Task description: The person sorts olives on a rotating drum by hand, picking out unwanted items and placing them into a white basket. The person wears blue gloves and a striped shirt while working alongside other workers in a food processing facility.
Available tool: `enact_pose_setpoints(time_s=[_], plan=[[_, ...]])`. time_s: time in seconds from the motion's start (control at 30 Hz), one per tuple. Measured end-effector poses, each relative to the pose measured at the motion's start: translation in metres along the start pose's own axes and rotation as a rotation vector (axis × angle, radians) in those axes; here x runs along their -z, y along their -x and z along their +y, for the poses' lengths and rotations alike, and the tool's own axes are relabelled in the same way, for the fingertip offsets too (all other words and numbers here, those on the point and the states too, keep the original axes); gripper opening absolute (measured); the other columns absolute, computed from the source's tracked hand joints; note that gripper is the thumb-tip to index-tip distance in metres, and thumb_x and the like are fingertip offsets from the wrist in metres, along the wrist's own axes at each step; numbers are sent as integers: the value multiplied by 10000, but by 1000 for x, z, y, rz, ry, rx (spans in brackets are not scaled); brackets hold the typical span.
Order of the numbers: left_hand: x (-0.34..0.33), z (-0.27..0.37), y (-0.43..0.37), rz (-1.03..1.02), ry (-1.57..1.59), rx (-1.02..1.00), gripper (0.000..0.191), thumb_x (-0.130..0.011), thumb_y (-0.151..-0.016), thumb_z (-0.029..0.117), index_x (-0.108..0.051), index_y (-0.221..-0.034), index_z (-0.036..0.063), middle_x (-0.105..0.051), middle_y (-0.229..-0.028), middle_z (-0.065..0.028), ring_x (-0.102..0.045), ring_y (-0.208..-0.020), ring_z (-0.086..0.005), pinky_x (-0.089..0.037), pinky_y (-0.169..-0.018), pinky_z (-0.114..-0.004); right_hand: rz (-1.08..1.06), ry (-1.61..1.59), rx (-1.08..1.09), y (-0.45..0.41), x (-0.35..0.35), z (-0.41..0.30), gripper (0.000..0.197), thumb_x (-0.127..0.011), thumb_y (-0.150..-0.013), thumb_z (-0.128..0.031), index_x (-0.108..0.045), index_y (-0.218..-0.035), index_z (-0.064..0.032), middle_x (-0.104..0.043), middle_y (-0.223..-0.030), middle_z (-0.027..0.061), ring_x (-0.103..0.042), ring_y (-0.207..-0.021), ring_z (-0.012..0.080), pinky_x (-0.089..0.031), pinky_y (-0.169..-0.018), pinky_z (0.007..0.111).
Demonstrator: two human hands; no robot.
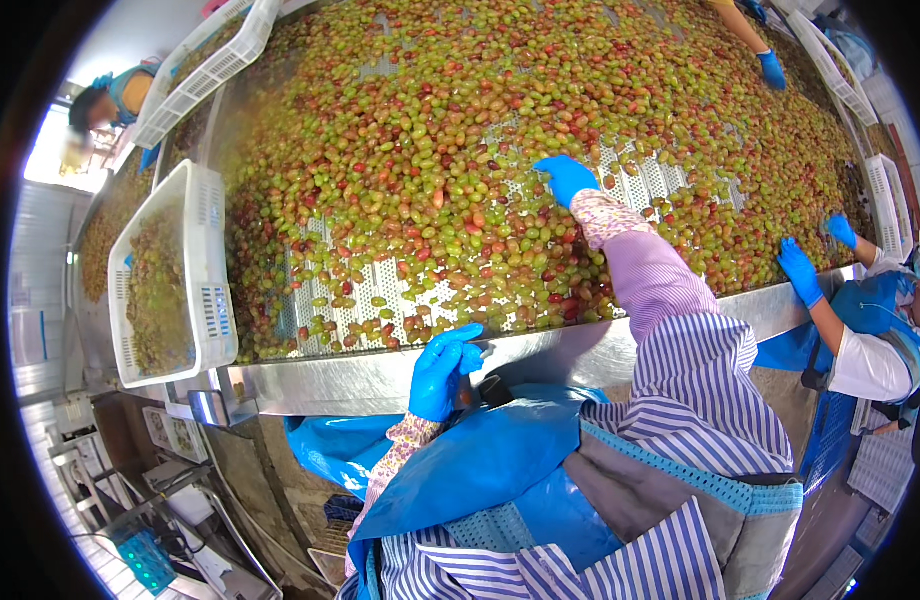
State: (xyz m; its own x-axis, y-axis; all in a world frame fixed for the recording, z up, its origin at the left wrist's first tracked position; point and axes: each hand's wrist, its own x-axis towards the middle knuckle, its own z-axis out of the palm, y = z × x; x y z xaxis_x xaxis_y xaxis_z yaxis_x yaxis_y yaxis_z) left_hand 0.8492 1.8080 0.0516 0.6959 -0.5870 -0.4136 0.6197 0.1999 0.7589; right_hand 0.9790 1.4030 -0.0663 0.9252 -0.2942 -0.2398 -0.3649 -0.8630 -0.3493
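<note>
Many small oval fruits (430, 135), green, yellowish and red, lie spread over a perforated metal table (640, 184); they look like grapes, though the kind is not certain. My right hand (566, 180), in a blue glove and a floral cuff, reaches over the middle of the table among the fruits. Its fingers point left, and whether they hold a fruit is not visible. My left hand (439, 373), also gloved in blue, is at the near metal edge (340, 382), with its fingers bent. What lies within its fingers cannot be made out.
A white plastic crate (212, 300) with small fruits or stems stands at the table's left end. Behind it is another white crate (205, 82). Gloved hands of co-workers (799, 271) are at the right edge, and another gloved hand (772, 70) is at the far right.
</note>
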Motion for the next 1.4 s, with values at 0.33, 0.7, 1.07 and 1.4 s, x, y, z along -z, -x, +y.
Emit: enact_pose_setpoints(time_s=[0.33,0.7,1.07,1.4], plan=[[22,1,4,48,379,83,576,-493,-1038,355,-332,-1518,79,-374,-1521,-174,-440,-1353,-288,-390,-1120,-533,-239,-810,391,159,26,-128,443,-685,-891,-141,-618,-1327,-179,-638,-1255,104,-656,-985,210,-542,-894,366],[67,10,24,-72,888,328,408,-513,-1043,238,-514,-1373,-1,-653,-1141,-146,-654,-1009,-263,-584,-792,-388,-100,41,119,32,-15,-95,493,-583,-908,-81,-548,-1389,-188,-602,-1243,177,-596,-1126,372,-512,-936,464],[88,12,26,-129,1009,339,463,-509,-1047,254,-485,-1377,-70,-643,-1129,-140,-644,-1025,-251,-565,-905,-385,-36,254,111,19,-14,-115,264,-567,-916,-178,-694,-1147,-188,-622,-1143,162,-636,-1002,374,-533,-850,487],[113,55,13,121,1187,-21,545,-506,-1022,419,-444,-1465,108,-486,-1447,-137,-473,-1333,-301,-434,-1084,-464,-588,-610,775,70,-21,-305,494,-682,-920,-366,-590,-1376,-200,-623,-1276,147,-621,-1156,287,-503,-974,411]])
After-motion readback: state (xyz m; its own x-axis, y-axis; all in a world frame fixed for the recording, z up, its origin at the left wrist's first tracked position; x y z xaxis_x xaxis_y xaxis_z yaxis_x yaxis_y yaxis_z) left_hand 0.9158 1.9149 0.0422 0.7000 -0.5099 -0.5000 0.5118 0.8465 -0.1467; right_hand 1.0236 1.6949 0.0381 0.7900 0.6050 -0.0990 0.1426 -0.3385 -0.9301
